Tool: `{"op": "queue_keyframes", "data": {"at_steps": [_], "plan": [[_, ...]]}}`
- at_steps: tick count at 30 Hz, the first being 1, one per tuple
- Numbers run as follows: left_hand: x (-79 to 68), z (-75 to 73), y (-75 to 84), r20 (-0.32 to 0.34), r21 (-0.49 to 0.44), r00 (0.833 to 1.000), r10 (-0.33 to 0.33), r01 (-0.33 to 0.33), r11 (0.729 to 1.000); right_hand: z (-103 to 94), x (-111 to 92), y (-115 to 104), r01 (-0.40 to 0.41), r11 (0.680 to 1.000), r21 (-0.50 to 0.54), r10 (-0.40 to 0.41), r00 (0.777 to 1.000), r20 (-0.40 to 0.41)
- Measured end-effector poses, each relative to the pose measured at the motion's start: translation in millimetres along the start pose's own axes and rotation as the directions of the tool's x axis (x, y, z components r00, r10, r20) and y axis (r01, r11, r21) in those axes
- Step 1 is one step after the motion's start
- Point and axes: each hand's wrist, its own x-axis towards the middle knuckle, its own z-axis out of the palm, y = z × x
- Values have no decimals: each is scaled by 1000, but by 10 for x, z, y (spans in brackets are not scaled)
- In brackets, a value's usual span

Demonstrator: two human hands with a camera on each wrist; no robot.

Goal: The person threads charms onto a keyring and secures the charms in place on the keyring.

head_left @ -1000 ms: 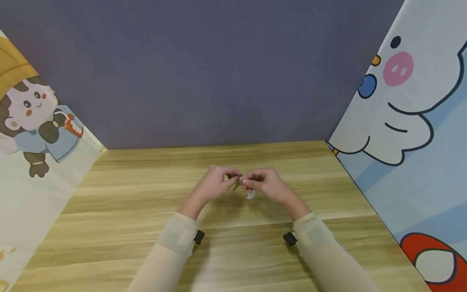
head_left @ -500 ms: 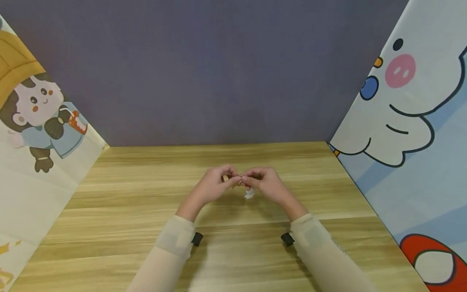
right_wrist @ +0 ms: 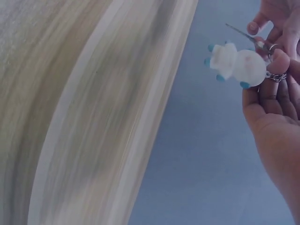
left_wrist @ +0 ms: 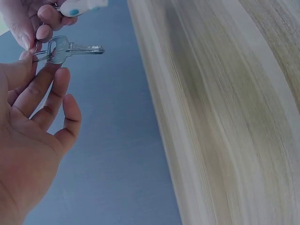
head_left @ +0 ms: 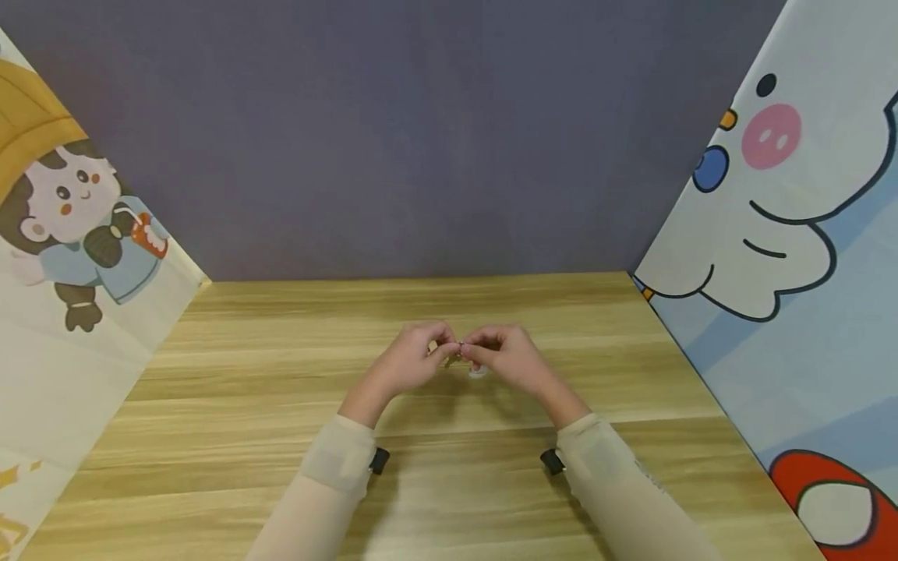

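Observation:
In the head view, my left hand (head_left: 412, 360) and right hand (head_left: 515, 360) meet above the table, fingertips almost together. A silver key (left_wrist: 77, 48) hangs by its bow on a thin metal key ring (left_wrist: 41, 56), which my left thumb and index finger pinch. My other left fingers lie loosely curled below the key. My right thumb and fingertips grip the ring from the other side. From the right hand hangs a short chain (right_wrist: 277, 77) with a small white figurine charm (right_wrist: 249, 68) that has teal feet or ears. The ring's far part is hidden by fingertips.
The wood-grain table (head_left: 281, 436) spreads under both forearms. A plain grey-blue panel (head_left: 421, 140) rises behind it. Cartoon-printed panels stand at the left (head_left: 91, 374) and right (head_left: 793, 351). Each sleeve bears a small black wrist camera.
Both hands drew closer together, then dipped slightly. The key was partly hidden half a second ago and shows more now. The charm has shifted a little left and turned.

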Motion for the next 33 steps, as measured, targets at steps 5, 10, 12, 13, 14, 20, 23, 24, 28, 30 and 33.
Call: {"op": "queue_keyframes", "data": {"at_steps": [5, 10, 12, 13, 14, 20, 23, 24, 28, 30, 33], "plan": [[13, 10, 1, -5, 17, 1000, -1, 1, 1000, -11, 6, -1, 2, 1000, -10, -2, 1000, 9], [20, 23, -1, 12, 27, 1000, -6, 5, 1000, -18, -9, 2, 9, 1000, -19, -9, 1000, 16], [18, 30, -10, 24, 32, 1000, -8, 7, 999, -16, -17, 12, 9, 1000, -20, -8, 1000, 19], [16, 31, -8, 25, 32, 1000, -10, 9, 999, -14, -21, 14, 7, 1000, -22, -7, 1000, 19], [14, 31, -8, 25, 35, 1000, -12, 11, 999, -11, -24, 15, 3, 1000, -23, -3, 1000, 18], [5, 20, 17, 33, 27, 999, -11, 10, 1000, 13, -44, 7, 2, 999, -42, -2, 1000, -18], [2, 31, 4, 36, 8, 999, -10, 9, 1000, 30, -55, 4, 16, 999, -41, -17, 999, -27], [0, 36, -1, 37, 0, 999, -9, 9, 1000, 36, -59, 2, 19, 999, -40, -20, 999, -28], [-2, 45, -13, 40, -15, 999, -10, 10, 1000, 45, -73, -9, 19, 999, -41, -21, 999, -27], [-2, 46, -10, 39, -14, 999, -15, 16, 1000, 43, -73, -5, 17, 999, -46, -18, 999, -27], [5, 47, -4, 37, -12, 999, -13, 13, 1000, 39, -70, 4, 22, 998, -53, -24, 999, -31]]}}
